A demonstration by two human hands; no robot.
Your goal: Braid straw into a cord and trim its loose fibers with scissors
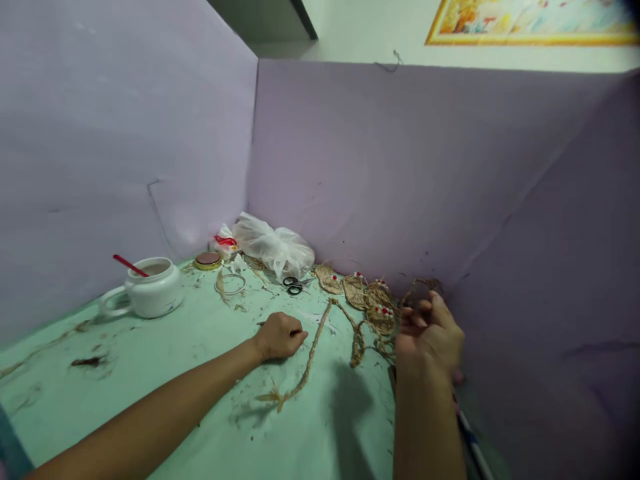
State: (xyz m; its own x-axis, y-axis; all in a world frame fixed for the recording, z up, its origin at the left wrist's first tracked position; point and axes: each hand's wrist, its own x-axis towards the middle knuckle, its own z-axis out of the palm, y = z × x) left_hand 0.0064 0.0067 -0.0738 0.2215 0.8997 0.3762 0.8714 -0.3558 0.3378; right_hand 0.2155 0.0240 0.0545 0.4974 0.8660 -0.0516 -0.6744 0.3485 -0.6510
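My left hand (281,335) rests closed in a fist on the green surface, a small dark tip poking out behind it; what it holds is hidden. Beside it lies a braided straw cord (313,353), frayed at its near end and bent back in a loop toward the right. At the right, my right hand (433,337) is raised, slightly blurred, its fingers curled round a brown straw strand (423,283) that loops above them. Just left of that hand lie several woven straw ovals (355,292), some with red and white beads.
Black-handled scissors (294,285) lie before a white plastic bag (275,247). A white mug (155,293) with a red stick stands left. Near it are a round tin (207,260) and a pale ring (231,285). Lilac walls (390,167) enclose the green surface (200,413).
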